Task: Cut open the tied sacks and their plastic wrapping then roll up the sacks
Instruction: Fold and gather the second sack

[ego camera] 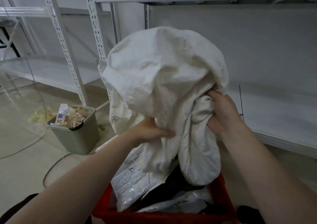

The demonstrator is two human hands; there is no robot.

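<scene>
Fingers [212,95] of the right hand [223,115] curl tight around a bunched knot of white sack [163,73], gripping the gathered cloth with the thumb side tucked under the overhanging folds. The fingers [167,132] of the left hand [151,129] reach into a lower fold of the same sack; they are blurred, and whether they pinch the cloth or only press against it cannot be told. The sack is held up in the air between both hands, billowing into a loose dome above them and trailing down towards a red crate [103,212], where crumpled plastic wrapping [135,177] and dark items lie.

The cloth looks soft, limp and light, with no stiffness of its own: it drapes and balloons instead of holding a shape, so it will likely sag wherever it is not supported. For rolling, the likely best holds are an edge or the two corners, drawn taut, not the bunched middle now in the right hand's grip. It seems neither fragile nor slippery.

Both forearms rise bare from the lower corners of the view, the left angled up and inward, the right bent at the wrist, palm turned inward. Beyond stand white metal shelving [96,26] and a grey-green bin [77,138] full of scraps on the floor [25,163].
</scene>
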